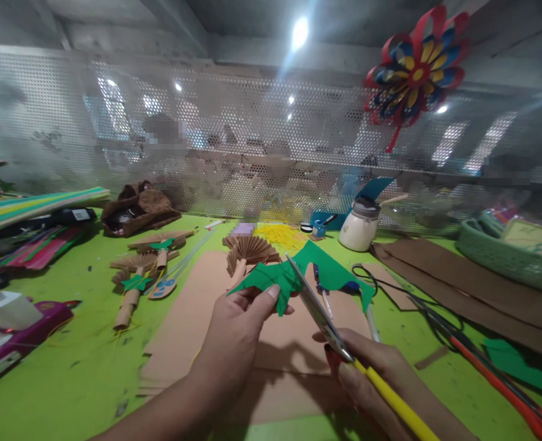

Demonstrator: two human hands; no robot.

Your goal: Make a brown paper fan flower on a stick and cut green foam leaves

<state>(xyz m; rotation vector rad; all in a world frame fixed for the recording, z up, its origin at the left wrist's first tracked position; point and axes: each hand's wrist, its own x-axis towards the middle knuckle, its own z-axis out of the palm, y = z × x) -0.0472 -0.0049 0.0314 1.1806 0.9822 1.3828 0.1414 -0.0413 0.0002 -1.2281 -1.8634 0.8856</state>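
Note:
My left hand (236,327) pinches a cut piece of green paper (264,274), jagged along its edges, between thumb and fingers. My right hand (367,367) is wrapped round a pair of scissors (319,309) with a yellow handle. The blades point up and away, lying close along the right side of the held piece; whether they touch it I cannot tell. Behind the blades is a larger green sheet (323,266). Under both hands lies a stack of brown cardboard (183,331). A pleated brown paper fan (252,251) rests just beyond the left hand.
Small paper-fan figures with green stars (135,283) lie left, near a purple power strip (27,343). At right are a white jar (359,226), brown sheets (459,282), a red-handled tool (500,380) with a black cord, and a green basket (504,254). Perforated panels (234,141) stand behind.

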